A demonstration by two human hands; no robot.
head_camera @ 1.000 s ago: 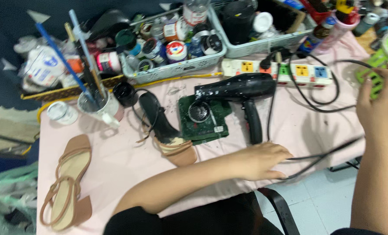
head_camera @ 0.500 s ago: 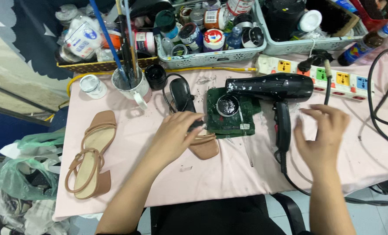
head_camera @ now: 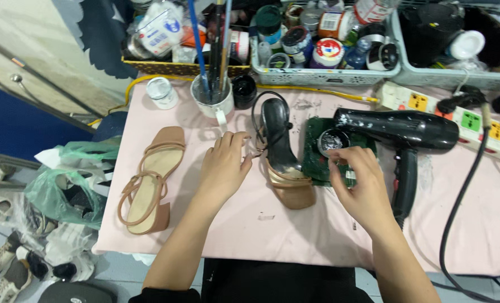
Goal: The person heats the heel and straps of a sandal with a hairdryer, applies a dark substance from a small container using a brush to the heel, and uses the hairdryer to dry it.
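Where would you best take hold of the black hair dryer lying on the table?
Grip the hair dryer by its handle, coming from above on the near side. It lies flat with the barrel pointing left over the green mat, and the handle sticks out toward the person, clear of clutter. The right hand is just beside it.

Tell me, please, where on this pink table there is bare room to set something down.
Bare cloth lies along the near edge of the table, between the left hand and right hand, and right of the hair dryer past its cable. The back row of baskets is crowded.
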